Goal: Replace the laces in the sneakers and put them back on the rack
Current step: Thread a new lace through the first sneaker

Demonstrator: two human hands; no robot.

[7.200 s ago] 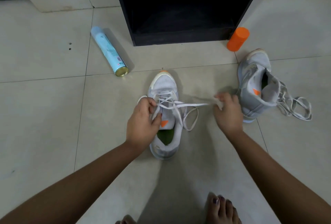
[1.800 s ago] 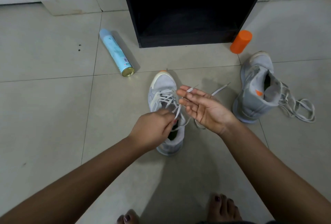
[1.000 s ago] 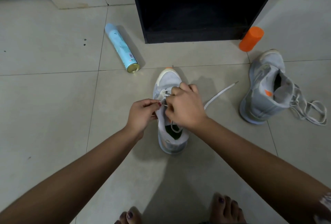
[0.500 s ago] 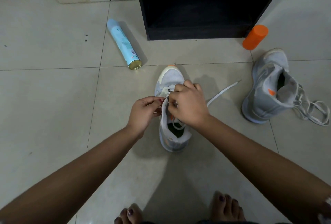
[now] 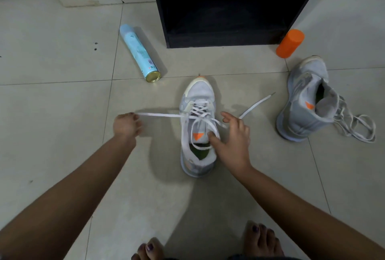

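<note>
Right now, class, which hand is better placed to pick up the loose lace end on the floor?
Right. The right hand rests on the sneaker beside that loose lace end; the left hand grips the other end, pulled taut leftward.

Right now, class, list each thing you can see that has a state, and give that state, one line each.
Middle sneaker: upright, partly laced, untied.
Left hand: grips one end of the lace, pulled taut.
Right hand: open, resting on the middle sneaker.
Second sneaker: tipped on its side, untied.
Spray can: lying down, capped.
Rack: no sneaker seen on it.
</note>
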